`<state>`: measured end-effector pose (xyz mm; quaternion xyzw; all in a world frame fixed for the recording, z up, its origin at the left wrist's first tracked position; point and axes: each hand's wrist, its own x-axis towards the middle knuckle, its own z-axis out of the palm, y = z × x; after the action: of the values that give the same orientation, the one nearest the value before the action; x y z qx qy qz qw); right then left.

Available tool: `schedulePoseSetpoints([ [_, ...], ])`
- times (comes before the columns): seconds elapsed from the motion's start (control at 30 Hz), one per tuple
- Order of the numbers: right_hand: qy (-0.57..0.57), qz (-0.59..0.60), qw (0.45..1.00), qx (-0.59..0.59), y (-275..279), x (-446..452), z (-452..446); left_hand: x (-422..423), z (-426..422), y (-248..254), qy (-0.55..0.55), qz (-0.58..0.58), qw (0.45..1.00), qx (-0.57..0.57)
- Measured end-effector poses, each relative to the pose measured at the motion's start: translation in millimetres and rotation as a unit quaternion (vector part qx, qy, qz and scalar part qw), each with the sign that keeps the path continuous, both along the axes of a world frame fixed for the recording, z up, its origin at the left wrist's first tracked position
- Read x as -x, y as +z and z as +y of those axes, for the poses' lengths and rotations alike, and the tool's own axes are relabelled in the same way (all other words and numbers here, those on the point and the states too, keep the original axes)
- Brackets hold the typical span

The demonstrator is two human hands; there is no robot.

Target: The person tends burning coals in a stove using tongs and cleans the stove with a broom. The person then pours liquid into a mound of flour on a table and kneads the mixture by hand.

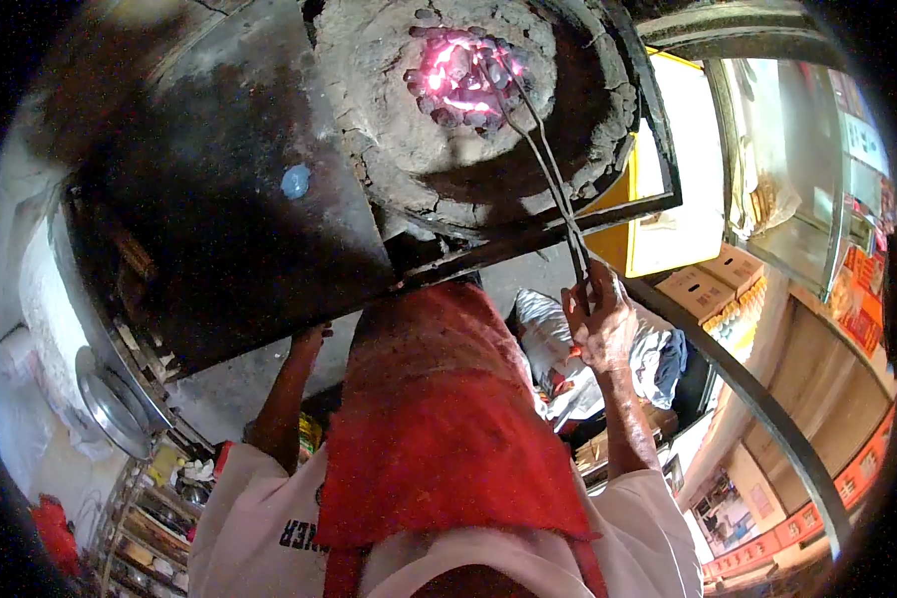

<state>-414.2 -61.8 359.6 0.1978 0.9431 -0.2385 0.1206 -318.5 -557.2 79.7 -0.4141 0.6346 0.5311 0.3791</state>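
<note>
My right hand [602,317] is closed around the handle end of long thin metal tongs [571,227]. The tongs reach up and away over the rim of a round clay oven [399,164], and their tips are among glowing coals [460,80] in its middle. The coals shine pink-white at the centre, with dark lumps around them. My left hand [315,336] is at the front edge of the dark metal worktop [269,249]; its fingers are mostly hidden there, so their pose does not show.
A small pale-blue lump [295,181] sits on the worktop. A metal frame bar [528,244] runs along the oven's front. To the right are cardboard boxes [698,294] and a yellow-edged panel [693,169]. A round metal lid [115,414] leans at the left.
</note>
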Motion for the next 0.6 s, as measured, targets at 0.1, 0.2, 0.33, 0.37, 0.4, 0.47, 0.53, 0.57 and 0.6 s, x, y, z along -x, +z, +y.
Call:
schedulePoseSetpoints([
  [0.1,0.019,-0.007,1.000,0.008,9,-8,7,-1,3,5,-0.002,0.012,1.000,0.001],
  [0.2,0.039,-0.060,0.997,-0.002,24,-7,8,-3,10,11,-0.002,0.026,1.000,-0.005],
  [0.33,0.097,-0.068,0.992,-0.044,22,-3,8,-5,13,10,0.018,0.014,1.000,-0.018],
  [0.37,0.103,-0.071,0.991,-0.048,20,0,9,-6,11,8,0.012,0.015,1.000,-0.013],
  [0.4,0.109,-0.074,0.990,-0.051,18,3,8,-8,9,5,0.015,0.011,1.000,-0.012],
  [0.47,0.133,-0.055,0.988,-0.058,13,9,12,-11,5,-4,0.020,-0.004,1.000,-0.008],
  [0.53,0.169,-0.050,0.981,-0.085,9,11,16,-13,2,-11,0.023,-0.011,1.000,-0.007],
  [0.57,0.154,-0.046,0.986,-0.046,15,13,12,-13,1,-14,0.030,-0.012,0.999,-0.009],
  [0.6,0.154,-0.046,0.986,-0.046,14,10,12,-15,0,-16,0.033,-0.014,0.999,-0.010],
])
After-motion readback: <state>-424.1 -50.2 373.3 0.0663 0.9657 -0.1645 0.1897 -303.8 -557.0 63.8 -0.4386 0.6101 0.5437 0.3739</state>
